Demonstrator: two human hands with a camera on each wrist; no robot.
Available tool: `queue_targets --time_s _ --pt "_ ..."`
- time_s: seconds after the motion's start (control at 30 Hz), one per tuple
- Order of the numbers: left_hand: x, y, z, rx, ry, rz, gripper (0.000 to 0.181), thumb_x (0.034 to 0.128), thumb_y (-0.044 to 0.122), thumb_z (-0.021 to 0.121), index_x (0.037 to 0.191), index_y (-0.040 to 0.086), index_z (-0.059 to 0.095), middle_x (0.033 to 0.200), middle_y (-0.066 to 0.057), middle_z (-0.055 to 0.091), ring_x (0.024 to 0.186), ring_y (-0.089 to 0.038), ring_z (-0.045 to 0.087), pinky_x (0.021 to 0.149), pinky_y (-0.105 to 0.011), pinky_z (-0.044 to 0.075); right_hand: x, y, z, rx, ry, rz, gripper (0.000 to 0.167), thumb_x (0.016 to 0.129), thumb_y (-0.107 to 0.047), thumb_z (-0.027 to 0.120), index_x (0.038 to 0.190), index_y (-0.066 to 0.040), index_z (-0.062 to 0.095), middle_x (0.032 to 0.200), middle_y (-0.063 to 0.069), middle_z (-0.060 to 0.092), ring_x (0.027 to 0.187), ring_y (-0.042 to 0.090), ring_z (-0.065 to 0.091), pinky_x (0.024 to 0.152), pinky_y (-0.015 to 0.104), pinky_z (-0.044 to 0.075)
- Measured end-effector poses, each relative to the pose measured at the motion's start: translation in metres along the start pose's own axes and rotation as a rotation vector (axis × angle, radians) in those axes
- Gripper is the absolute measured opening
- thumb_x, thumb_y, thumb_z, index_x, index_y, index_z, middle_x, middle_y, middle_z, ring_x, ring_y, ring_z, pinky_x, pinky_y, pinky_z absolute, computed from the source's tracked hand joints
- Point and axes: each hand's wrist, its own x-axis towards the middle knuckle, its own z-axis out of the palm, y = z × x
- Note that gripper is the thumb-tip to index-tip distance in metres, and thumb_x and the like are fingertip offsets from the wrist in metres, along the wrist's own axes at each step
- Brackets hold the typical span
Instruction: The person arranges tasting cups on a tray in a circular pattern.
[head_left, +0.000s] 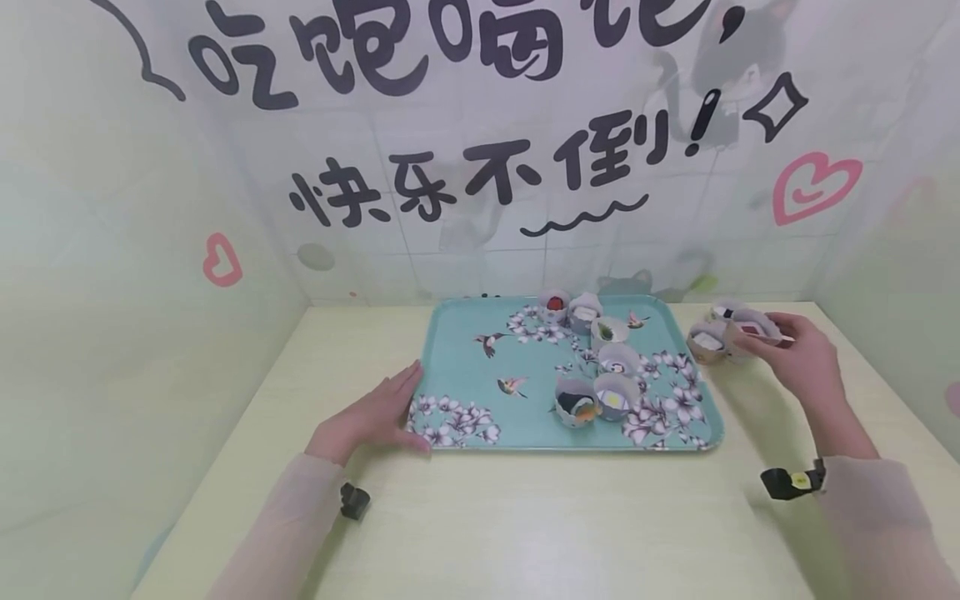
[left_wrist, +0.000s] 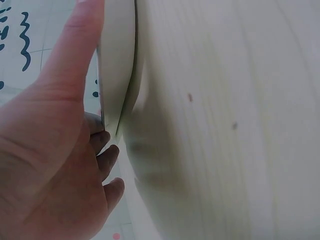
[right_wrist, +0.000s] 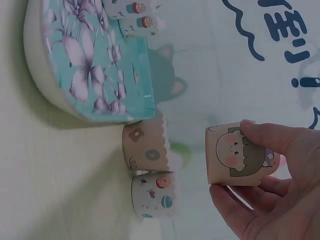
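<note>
My left hand [head_left: 378, 417] rests at the near left corner of a turquoise tray [head_left: 457, 342] printed with flowers and birds. Its thumb lies along the front edge, and the fingertips touch the left side. With thumb and fingers, my right hand [right_wrist: 280, 175] pinches a tan paper baking cup [right_wrist: 232, 155] bearing a cartoon face. That cup is held above the table, right of the tray; something reddish shows inside in the head view. Below it stand a brown flowered cup [right_wrist: 145, 145] and a white patterned cup [right_wrist: 155, 195], side by side.
Several small paper cups [head_left: 615, 396] with different little items inside stand on the tray's right half. The pale wooden table [head_left: 525, 525] runs back to a translucent curtain [head_left: 480, 233] with black lettering. Similar sheets [head_left: 112, 292] hang at both sides.
</note>
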Motion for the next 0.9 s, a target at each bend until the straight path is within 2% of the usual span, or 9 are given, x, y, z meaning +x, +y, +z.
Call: queue_targets --time_s 0.17,0.23,0.3,0.4,0.47,0.53,0.63,0.73,0.9 --pt "0.000 0.001 -0.002 0.003 0.002 0.004 0.134 0.0693 0.063 0.079 0.157 -0.006 0.006 0.167 -0.023 0.003 0.153 -0.044 0.012 0.125 -0.059 0.015 -0.003 -0.018 0.011 0.005 -0.027 -0.038 0.082 0.096 -0.047 0.062 0.147 0.010 0.035 0.140 0.037 0.046 0.125 0.053 0.049 0.078 0.038 0.057" --pt "-0.001 0.001 -0.002 0.005 -0.001 0.000 0.134 0.0694 0.063 0.079 0.157 -0.006 0.006 0.167 -0.023 0.003 0.153 -0.044 0.011 0.125 -0.059 0.015 -0.004 -0.024 0.016 0.014 -0.040 -0.055 0.081 0.096 -0.046 0.062 0.147 0.011 0.035 0.140 0.038 0.046 0.126 0.054 0.049 0.088 0.054 0.055" --pt "-0.001 0.001 -0.002 0.005 -0.001 0.000 0.134 0.0695 0.063 0.079 0.157 -0.007 0.006 0.167 -0.023 0.003 0.153 -0.044 0.012 0.125 -0.059 0.015 -0.005 -0.030 0.022 0.019 -0.045 -0.081 0.079 0.096 -0.045 0.063 0.146 0.010 0.037 0.139 0.037 0.048 0.126 0.053 0.050 0.092 0.058 0.053" --pt "0.000 0.001 -0.001 0.005 0.002 0.003 0.133 0.0695 0.062 0.079 0.157 -0.007 0.006 0.167 -0.024 0.004 0.153 -0.045 0.012 0.125 -0.060 0.016 -0.006 -0.037 0.029 0.036 -0.052 -0.122 0.071 0.094 -0.042 0.066 0.141 0.007 0.043 0.135 0.033 0.053 0.123 0.050 0.054 0.082 0.035 0.059" --pt "0.000 0.000 -0.001 0.004 0.004 0.008 0.134 0.0692 0.062 0.080 0.157 -0.008 0.006 0.166 -0.025 0.004 0.153 -0.045 0.012 0.125 -0.061 0.016 -0.006 -0.042 0.033 0.050 -0.061 -0.142 0.067 0.094 -0.040 0.068 0.139 0.005 0.046 0.132 0.031 0.055 0.122 0.050 0.055 0.072 0.017 0.054" --pt "0.001 -0.001 -0.001 0.005 0.006 0.011 0.134 0.0690 0.062 0.080 0.157 -0.008 0.006 0.166 -0.025 0.004 0.153 -0.045 0.013 0.125 -0.061 0.016 -0.006 -0.047 0.038 0.064 -0.080 -0.152 0.066 0.094 -0.039 0.068 0.139 0.004 0.047 0.132 0.030 0.056 0.123 0.049 0.056 0.069 0.011 0.051" --pt "0.001 -0.001 0.000 0.008 0.008 0.014 0.134 0.0690 0.062 0.080 0.156 -0.008 0.006 0.166 -0.025 0.004 0.153 -0.045 0.013 0.125 -0.061 0.017 -0.007 -0.054 0.045 0.065 -0.106 -0.162 0.069 0.094 -0.039 0.068 0.142 0.005 0.044 0.135 0.031 0.055 0.126 0.052 0.054 0.083 0.034 0.062" --pt "0.000 -0.001 0.000 0.012 0.007 0.014 0.134 0.0691 0.062 0.080 0.156 -0.008 0.007 0.166 -0.025 0.004 0.153 -0.045 0.013 0.125 -0.060 0.017 -0.008 -0.062 0.052 0.072 -0.133 -0.174 0.071 0.095 -0.039 0.067 0.145 0.005 0.042 0.137 0.032 0.053 0.126 0.052 0.053 0.095 0.059 0.055" --pt "0.001 -0.001 0.000 0.013 0.007 0.013 0.134 0.0689 0.062 0.080 0.156 -0.008 0.007 0.166 -0.025 0.004 0.153 -0.045 0.013 0.125 -0.060 0.017 -0.011 -0.074 0.063 0.070 -0.162 -0.181 0.072 0.095 -0.039 0.067 0.146 0.003 0.041 0.139 0.029 0.053 0.126 0.048 0.054 0.094 0.058 0.056"
